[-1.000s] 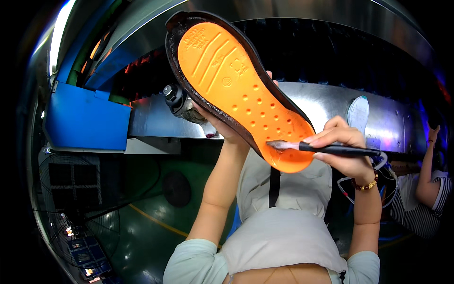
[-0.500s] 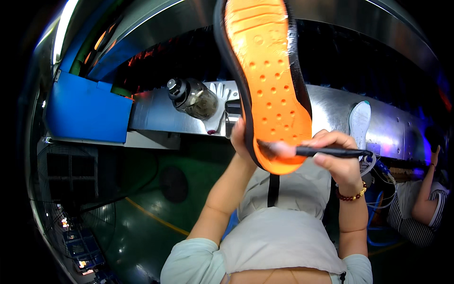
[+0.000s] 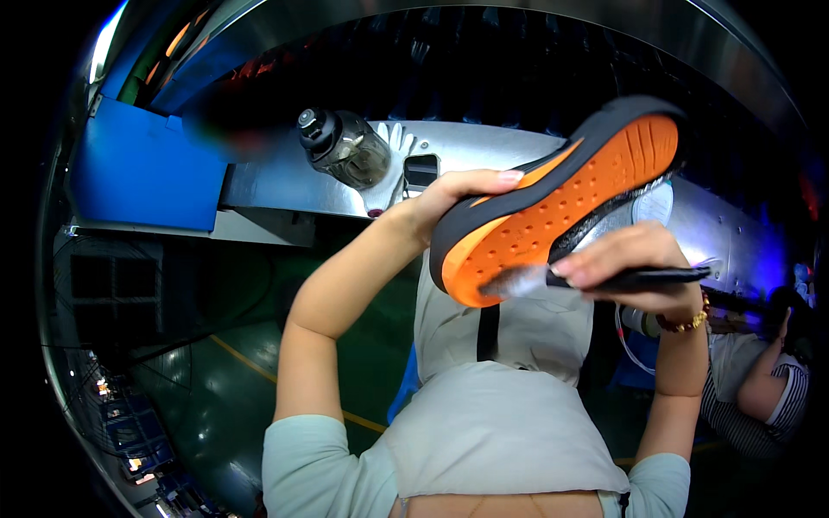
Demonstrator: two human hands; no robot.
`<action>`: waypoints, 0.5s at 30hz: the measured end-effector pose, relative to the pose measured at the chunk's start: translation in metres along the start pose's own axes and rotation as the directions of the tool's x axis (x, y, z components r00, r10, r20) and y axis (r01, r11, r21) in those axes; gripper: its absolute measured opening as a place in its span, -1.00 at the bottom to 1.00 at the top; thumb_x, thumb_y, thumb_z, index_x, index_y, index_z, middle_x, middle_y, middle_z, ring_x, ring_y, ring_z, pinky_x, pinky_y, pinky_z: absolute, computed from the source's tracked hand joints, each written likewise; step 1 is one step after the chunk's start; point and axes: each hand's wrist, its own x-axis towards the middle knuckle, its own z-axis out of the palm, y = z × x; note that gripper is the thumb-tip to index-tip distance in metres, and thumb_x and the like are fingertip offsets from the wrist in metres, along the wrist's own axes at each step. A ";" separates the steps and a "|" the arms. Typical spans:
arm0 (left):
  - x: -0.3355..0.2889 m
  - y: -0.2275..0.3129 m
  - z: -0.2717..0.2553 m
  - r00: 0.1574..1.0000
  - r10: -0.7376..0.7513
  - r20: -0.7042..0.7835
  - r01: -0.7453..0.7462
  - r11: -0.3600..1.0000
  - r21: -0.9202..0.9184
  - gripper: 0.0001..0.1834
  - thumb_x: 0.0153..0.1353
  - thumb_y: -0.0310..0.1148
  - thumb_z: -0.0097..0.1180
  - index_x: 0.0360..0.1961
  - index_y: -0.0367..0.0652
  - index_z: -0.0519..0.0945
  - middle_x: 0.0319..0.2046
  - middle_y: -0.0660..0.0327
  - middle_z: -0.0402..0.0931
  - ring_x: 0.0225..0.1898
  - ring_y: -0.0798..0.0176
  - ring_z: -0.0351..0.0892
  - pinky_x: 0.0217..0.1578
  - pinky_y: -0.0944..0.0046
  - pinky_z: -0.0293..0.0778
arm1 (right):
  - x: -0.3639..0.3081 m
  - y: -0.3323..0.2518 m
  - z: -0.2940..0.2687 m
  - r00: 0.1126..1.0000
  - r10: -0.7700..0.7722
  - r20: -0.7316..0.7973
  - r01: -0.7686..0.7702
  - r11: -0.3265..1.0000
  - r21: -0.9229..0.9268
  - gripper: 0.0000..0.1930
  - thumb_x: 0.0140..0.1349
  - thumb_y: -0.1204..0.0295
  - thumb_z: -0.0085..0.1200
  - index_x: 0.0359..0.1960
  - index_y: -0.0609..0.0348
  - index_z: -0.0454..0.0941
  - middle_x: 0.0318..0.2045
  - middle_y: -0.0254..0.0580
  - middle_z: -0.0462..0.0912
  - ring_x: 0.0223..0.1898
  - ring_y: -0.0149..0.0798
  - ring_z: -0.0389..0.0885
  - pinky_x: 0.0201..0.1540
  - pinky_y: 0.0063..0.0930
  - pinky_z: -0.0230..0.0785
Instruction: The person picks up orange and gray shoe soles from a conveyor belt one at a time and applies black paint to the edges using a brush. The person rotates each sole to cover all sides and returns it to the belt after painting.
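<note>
An orange-and-black shoe sole [image 3: 570,207] is held up in front of me, tilted with its toe toward the upper right. My left hand [image 3: 462,194] grips its black rim on the near left side, thumb along the edge. In my right hand [image 3: 643,263] is a brush with a black handle [image 3: 639,278], closed between thumb and fingers. The brush's bristles [image 3: 509,285] touch the orange surface near the sole's close end; they are blurred. Row upon row of small round dimples shows on the orange face.
On the metal bench [image 3: 285,183] lie a dark translucent bottle [image 3: 350,155] and a white glove [image 3: 395,164]. Partly hidden behind the sole is a white insole-shaped piece [image 3: 654,205]. A blue box-like panel [image 3: 142,164] stands at left. Another person's arm [image 3: 764,388] shows at far right.
The sole has swung from nearly upright to a slant toward the upper right. My left hand has moved up its left edge, and the brush is still at the near end.
</note>
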 end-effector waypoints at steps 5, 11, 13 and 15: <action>0.006 0.003 0.006 0.982 -0.182 -0.051 0.188 0.967 0.174 -0.48 0.04 -0.07 0.06 -0.11 -0.29 0.43 -0.34 0.08 0.51 -0.44 0.37 0.54 -0.42 0.50 0.48 | 0.004 -0.018 -0.012 0.909 0.203 0.364 -0.128 0.967 -0.220 -0.84 -0.10 0.56 0.13 -0.41 0.25 0.58 -0.36 -0.07 0.61 -0.28 -0.16 0.60 -0.26 -0.48 0.45; 0.001 0.005 0.001 0.962 -0.271 -0.048 0.270 0.902 0.337 -0.45 0.05 -0.04 0.04 -0.08 -0.28 0.41 -0.31 0.11 0.50 -0.42 0.42 0.53 -0.41 0.51 0.48 | -0.002 -0.007 -0.008 0.939 0.142 0.314 -0.035 0.946 -0.323 -0.83 -0.10 0.56 0.10 -0.40 0.19 0.56 -0.34 -0.19 0.62 -0.31 -0.25 0.61 -0.42 -0.55 0.39; -0.005 0.007 0.003 0.936 -0.332 -0.120 0.352 0.857 0.377 -0.44 0.05 -0.02 0.04 -0.09 -0.29 0.41 -0.30 0.11 0.50 -0.39 0.43 0.52 -0.38 0.50 0.48 | -0.001 -0.022 -0.012 0.876 0.232 0.423 0.007 0.870 -0.493 -0.84 -0.08 0.56 0.10 -0.38 0.14 0.58 -0.34 -0.22 0.62 -0.31 -0.28 0.61 -0.55 -0.59 0.29; -0.010 0.008 0.000 0.937 -0.329 -0.116 0.349 0.884 0.312 -0.42 0.03 0.00 0.05 -0.08 -0.29 0.41 -0.29 0.10 0.50 -0.37 0.43 0.52 -0.36 0.50 0.47 | -0.005 -0.020 -0.015 0.919 0.188 0.346 -0.051 0.928 -0.370 -0.86 -0.03 0.53 0.07 -0.38 0.10 0.58 -0.33 -0.21 0.62 -0.31 -0.29 0.61 -0.50 -0.59 0.33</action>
